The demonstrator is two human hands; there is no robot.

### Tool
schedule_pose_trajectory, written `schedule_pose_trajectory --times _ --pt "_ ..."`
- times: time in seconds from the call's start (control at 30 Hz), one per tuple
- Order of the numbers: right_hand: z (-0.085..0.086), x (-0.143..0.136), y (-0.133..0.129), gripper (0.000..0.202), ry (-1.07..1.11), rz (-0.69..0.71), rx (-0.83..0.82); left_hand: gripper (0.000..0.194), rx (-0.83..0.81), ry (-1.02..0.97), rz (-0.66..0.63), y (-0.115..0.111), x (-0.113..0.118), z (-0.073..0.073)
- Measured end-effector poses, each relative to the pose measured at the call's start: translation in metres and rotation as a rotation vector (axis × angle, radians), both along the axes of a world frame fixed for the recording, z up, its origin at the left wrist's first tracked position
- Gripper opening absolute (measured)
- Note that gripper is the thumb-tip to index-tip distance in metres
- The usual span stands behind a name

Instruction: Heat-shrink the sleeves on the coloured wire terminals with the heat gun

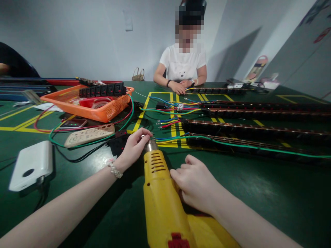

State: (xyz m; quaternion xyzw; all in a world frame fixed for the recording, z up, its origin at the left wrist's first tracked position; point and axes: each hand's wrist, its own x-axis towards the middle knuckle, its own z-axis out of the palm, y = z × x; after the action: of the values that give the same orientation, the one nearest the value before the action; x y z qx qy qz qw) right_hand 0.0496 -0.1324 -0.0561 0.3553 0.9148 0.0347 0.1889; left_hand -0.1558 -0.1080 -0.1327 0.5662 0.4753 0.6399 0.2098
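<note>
A yellow heat gun (160, 193) lies in front of me, its metal nozzle (152, 146) pointing away. My left hand (134, 146) is closed in a pinch just at the nozzle's tip, holding wire ends with small ring terminals (143, 136). From there blue, yellow and green wires (170, 138) run right to the nearest long black strip (232, 144). My right hand (195, 182) is curled closed beside the heat gun's body, its near fingers against the yellow casing. Whatever its fingers may hold is hidden.
An orange basket (103, 113) with black socket strips stands at left. Near it lie a beige board (89, 136), a phone (73, 124) and a white power bank (32, 165). More black strips (258, 129) extend right. A person (182, 65) sits opposite, hands on the table.
</note>
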Motion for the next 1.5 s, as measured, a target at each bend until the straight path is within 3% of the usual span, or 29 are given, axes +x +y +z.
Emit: schedule_pose_trajectory --times 0.27,0.5,0.83,1.13,1.5 --pt "0.007 0.013 0.003 0.032 0.008 -0.082 0.018 0.026 -0.045 -0.09 -0.053 0.0 0.0 -0.003" --pt "0.012 0.044 0.009 0.03 0.056 -0.167 0.052 0.021 -0.101 -0.1 -0.072 0.002 0.0 -0.005" --pt "0.028 0.095 0.018 0.032 0.113 -0.337 0.183 0.031 -0.228 0.227 0.024 -0.002 0.003 0.001" --pt "0.029 0.096 0.015 0.032 0.021 -0.419 0.207 0.047 -0.212 0.45 0.062 -0.003 0.007 -0.002" --pt "0.027 0.07 0.005 0.037 -0.011 -0.369 0.179 0.046 -0.202 0.336 0.065 -0.003 0.008 0.003"
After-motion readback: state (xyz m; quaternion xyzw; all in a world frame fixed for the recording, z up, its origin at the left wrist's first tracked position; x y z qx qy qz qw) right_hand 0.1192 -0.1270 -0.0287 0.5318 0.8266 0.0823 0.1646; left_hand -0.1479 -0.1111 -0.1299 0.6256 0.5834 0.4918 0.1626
